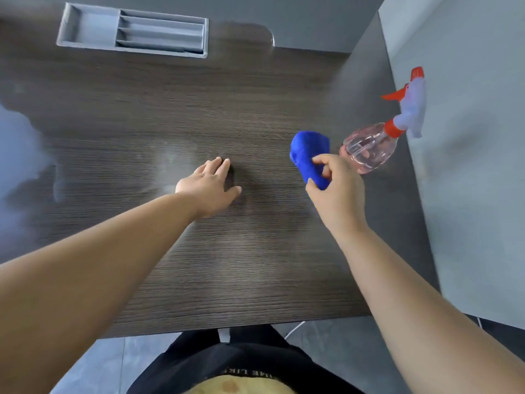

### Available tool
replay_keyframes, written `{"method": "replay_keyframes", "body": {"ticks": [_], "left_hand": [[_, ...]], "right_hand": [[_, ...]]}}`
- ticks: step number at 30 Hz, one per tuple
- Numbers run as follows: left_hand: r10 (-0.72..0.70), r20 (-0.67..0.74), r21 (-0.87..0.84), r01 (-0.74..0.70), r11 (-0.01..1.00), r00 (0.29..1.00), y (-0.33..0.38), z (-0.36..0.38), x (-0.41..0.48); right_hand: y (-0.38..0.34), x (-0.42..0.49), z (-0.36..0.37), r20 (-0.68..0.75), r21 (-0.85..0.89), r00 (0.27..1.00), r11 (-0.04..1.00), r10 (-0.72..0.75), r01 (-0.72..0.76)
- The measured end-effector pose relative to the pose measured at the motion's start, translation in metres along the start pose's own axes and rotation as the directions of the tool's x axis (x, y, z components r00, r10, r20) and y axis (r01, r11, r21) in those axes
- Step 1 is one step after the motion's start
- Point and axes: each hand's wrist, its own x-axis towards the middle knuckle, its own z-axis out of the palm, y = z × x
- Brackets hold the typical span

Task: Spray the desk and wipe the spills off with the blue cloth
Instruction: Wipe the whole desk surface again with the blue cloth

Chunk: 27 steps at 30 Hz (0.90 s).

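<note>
Two bare arms reach out over the dark wood-grain bench (170, 265). The left grip (208, 186) lies palm down near the middle of the bench, fingers straight and close together, holding nothing; whether it presses the surface or hangs just over it, I cannot tell. The right grip (338, 189) pinches the blue cloth (308, 155), with thumb and curled fingers closed round its near end. The cloth is bunched into a lump, right of the bench's middle and well apart from the left grip. Just beside the cloth, further right, stands the spray bottle (369, 149) — a clear body with pinkish liquid, a white head, and an orange-red collar, trigger and nozzle — near the bench's right edge, by a grey partition (468, 180). A pale, hazy sheen shows on the wood left of the left grip. At the far left of the bench sits a grey tray (88, 27) with several compartments.
</note>
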Motion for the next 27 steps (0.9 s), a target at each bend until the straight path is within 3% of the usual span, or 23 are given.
{"method": "replay_keyframes", "body": {"ticks": [4, 9, 11, 15, 19, 21, 25, 27], "left_hand": [[0.017, 0.013, -0.033, -0.017, 0.999, 1.000, 0.004, 0.001, 0.000], [0.027, -0.111, -0.031, -0.031, 0.999, 0.993, -0.008, 0.003, -0.002], [0.012, -0.141, 0.022, -0.009, 1.000, 0.990, -0.016, 0.005, -0.002], [-0.055, -0.098, 0.097, 0.065, 0.993, 0.994, -0.033, -0.004, 0.009], [-0.039, -0.051, 0.133, 0.046, 0.990, 0.998, -0.039, -0.009, 0.021], [-0.031, -0.021, 0.139, 0.033, 0.990, 0.999, -0.038, -0.009, 0.024], [-0.039, 0.021, 0.192, 0.034, 0.981, 0.999, -0.038, -0.012, 0.030], [-0.045, 0.034, 0.205, 0.037, 0.978, 0.998, -0.038, -0.012, 0.031]], "right_hand": [[0.013, -0.023, 0.023, 0.327, -0.154, 0.932, 0.964, -0.157, 0.216], [0.031, -0.025, 0.051, 0.448, -0.295, 0.846, 0.845, -0.289, 0.446], [0.037, -0.023, 0.060, 0.522, -0.315, 0.810, 0.821, -0.269, 0.476], [0.044, -0.023, 0.067, 0.521, -0.375, 0.814, 0.789, -0.255, 0.487], [0.050, -0.023, 0.067, 0.515, -0.353, 0.808, 0.787, -0.288, 0.506], [0.053, -0.005, 0.067, 0.483, -0.376, 0.836, 0.800, -0.262, 0.468], [0.029, 0.065, 0.093, 0.282, -0.496, 0.957, 0.864, 0.068, 0.085], [0.004, 0.067, 0.115, 0.264, -0.480, 0.962, 0.874, 0.066, 0.072]]}}
